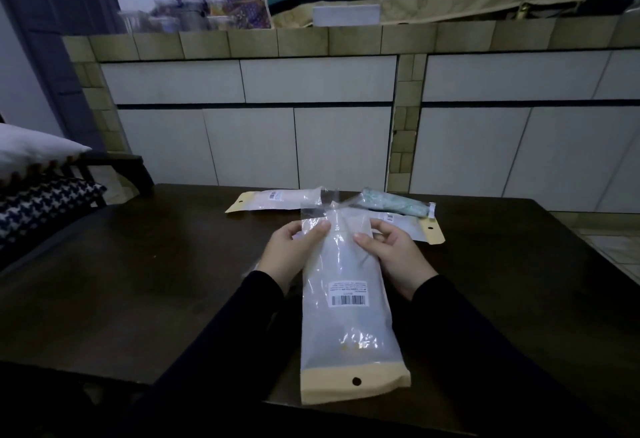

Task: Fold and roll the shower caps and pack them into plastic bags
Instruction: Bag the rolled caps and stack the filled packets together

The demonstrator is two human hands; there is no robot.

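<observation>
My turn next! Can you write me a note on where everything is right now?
Left hand and right hand both grip the upper part of the held plastic bag, its open flap pointing away from you.
That bag looks filled with a pale cap, not yet sealed.
Far left on the table: another packed bag.
Far right: a green rolled cap in clear wrap, lying over a third bag.
Left to do: probably close the held bag's flap and set it down.

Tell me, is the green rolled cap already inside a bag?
No, the green cap lies bare on the table, beyond the bag both hands hold.
</observation>
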